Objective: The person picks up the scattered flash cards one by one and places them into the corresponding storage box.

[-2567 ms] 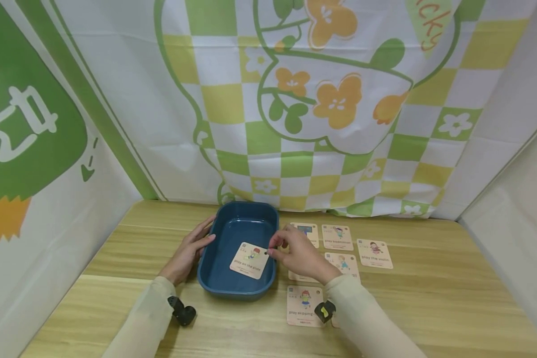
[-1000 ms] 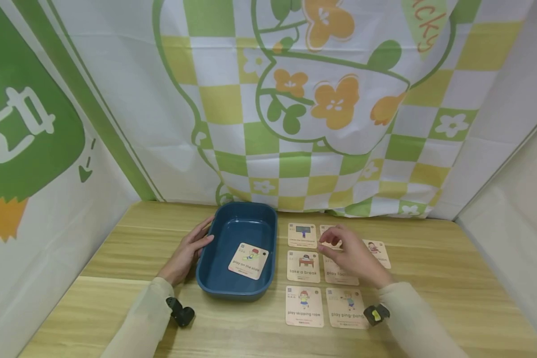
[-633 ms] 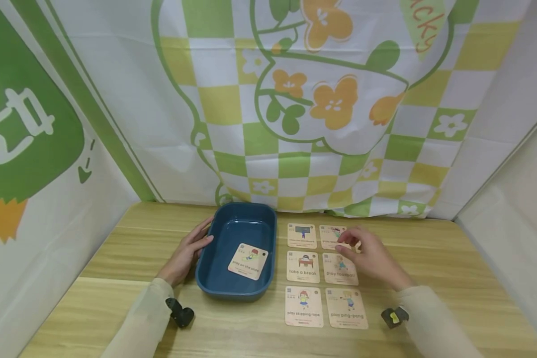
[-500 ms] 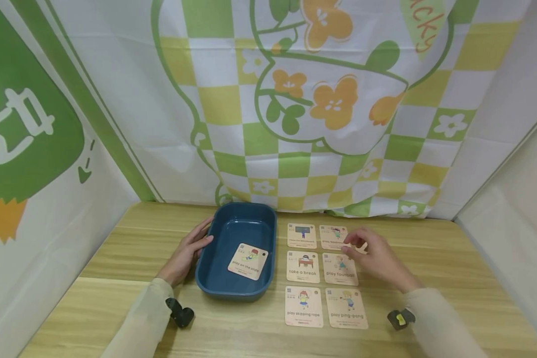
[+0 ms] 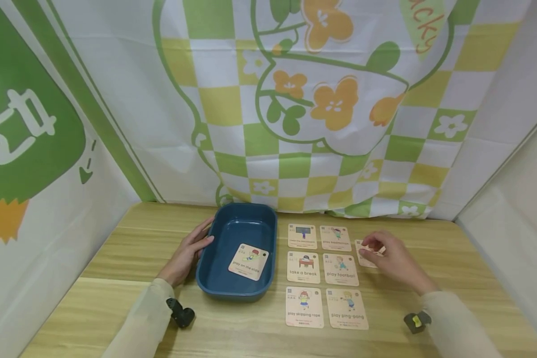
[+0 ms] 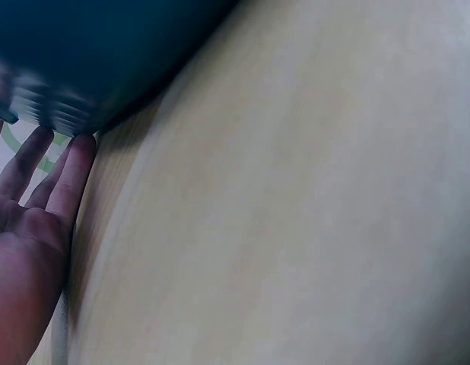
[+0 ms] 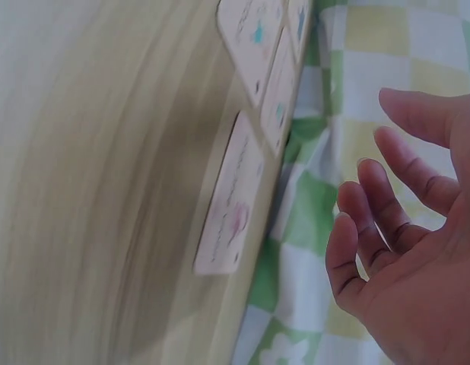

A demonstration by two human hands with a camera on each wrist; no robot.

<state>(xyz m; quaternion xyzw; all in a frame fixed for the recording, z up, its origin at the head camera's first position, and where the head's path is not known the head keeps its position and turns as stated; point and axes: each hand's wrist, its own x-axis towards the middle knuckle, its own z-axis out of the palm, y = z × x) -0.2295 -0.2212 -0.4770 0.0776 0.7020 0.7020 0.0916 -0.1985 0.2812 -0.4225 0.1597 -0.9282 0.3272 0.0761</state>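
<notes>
- My right grip [image 5: 394, 256], loosely parted and empty, part-covers a square beige card [image 7: 230, 201] toward the back-right corner of the table [image 5: 89, 308].
- Only my right-wrist view shows it whole.
- My left grip [image 5: 188, 254], straight-fingered, touches a blue rectangular tray [image 5: 237, 231].

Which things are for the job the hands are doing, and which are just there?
Probably for the job:
blue tub, touched by the left hand
"play on the slide" card, in the tub
six cards in rows beside the tub
pink-pictured card, nearest the right hand, which holds nothing

Just there:
flowery checked cloth hanging behind
wooden table underneath
</notes>
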